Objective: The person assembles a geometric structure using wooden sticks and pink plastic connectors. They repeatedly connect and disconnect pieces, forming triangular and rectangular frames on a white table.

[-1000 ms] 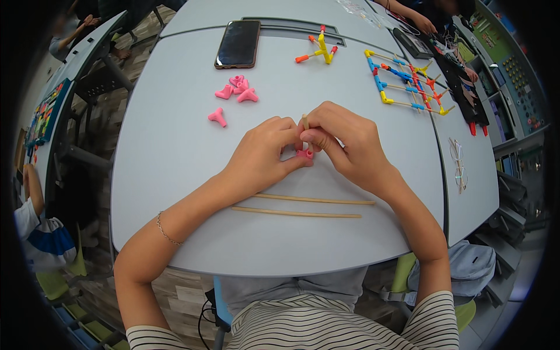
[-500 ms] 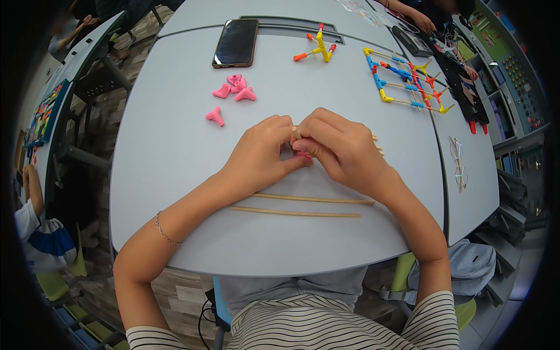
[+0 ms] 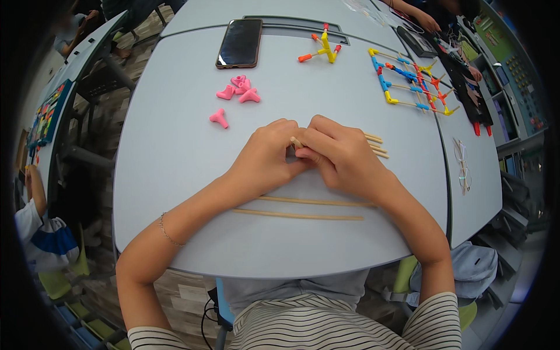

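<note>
Over the middle of the table, my two hands are closed together. My right hand point(image 3: 345, 150) pinches a wooden stick point(image 3: 296, 142), whose end pokes up between thumb and fingers. My left hand point(image 3: 263, 153) is curled round the stick's lower part, where a pink connector showed a moment before; now the fingers hide it. Two long wooden sticks point(image 3: 309, 217) lie side by side nearer to me, partly under my left wrist. Several more sticks point(image 3: 378, 147) stick out past my right hand. Beyond my left hand lie several loose pink connectors point(image 3: 249, 95), one of them apart from the pile.
A dark phone point(image 3: 240, 44) lies at the far left of the table point(image 3: 169, 116). A small yellow and orange connector piece point(image 3: 328, 49) stands beside it. Farther right are a stick-and-connector frame point(image 3: 413, 84) and a pair of glasses point(image 3: 462, 166). Other people sit at nearby tables.
My hands have drawn closer together round the stick, and the pink connector has gone out of sight between the fingers. The stick's end now tilts more to the left.
</note>
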`<state>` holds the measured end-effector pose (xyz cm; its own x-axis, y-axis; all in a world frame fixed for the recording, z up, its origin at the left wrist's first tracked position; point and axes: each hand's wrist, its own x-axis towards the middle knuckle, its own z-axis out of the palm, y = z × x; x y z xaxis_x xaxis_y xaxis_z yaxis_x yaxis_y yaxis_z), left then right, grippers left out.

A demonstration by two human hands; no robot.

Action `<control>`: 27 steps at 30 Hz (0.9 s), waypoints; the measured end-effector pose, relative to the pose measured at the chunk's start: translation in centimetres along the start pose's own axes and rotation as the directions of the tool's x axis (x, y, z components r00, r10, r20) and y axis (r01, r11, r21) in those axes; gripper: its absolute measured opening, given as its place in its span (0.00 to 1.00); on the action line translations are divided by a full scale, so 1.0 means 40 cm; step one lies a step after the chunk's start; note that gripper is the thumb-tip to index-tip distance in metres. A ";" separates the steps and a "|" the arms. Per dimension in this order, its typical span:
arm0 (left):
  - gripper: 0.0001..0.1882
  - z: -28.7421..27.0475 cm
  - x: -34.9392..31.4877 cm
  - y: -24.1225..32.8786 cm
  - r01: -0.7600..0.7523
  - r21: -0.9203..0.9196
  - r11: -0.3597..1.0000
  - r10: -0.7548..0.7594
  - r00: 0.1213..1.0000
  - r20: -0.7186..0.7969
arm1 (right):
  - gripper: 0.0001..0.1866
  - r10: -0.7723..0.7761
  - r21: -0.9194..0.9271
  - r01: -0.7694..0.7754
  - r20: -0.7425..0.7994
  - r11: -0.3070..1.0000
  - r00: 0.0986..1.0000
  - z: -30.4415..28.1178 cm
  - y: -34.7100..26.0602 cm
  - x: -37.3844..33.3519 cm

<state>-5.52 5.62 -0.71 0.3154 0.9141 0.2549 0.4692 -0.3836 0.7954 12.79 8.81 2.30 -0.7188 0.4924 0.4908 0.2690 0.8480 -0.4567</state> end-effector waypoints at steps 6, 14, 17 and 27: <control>0.14 -0.001 -0.004 -0.001 0.000 0.003 1.000 0.000 1.000 0.003 | 0.13 -0.026 0.029 0.027 -0.024 0.999 0.999 0.007 0.005 -0.005; 0.15 -0.177 0.018 0.051 -0.058 0.187 0.981 0.049 0.997 0.053 | 0.05 0.147 0.071 -0.144 -0.034 0.987 0.989 -0.022 0.019 -0.043; 0.15 -0.270 0.012 0.051 -0.006 0.408 0.913 0.014 1.000 -0.017 | 0.06 0.146 0.070 -0.145 -0.005 0.987 0.989 -0.038 0.016 -0.043; 0.17 -0.287 -0.008 0.021 0.313 0.584 0.749 -0.339 0.938 -0.068 | 0.10 0.258 0.027 -0.258 0.006 0.966 0.966 -0.124 0.064 -0.061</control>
<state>-14.70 6.50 6.20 0.0810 0.9967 0.0064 0.9319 -0.0780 0.3542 18.40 10.76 3.62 -0.6287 0.6935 0.3518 0.4279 0.6863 -0.5881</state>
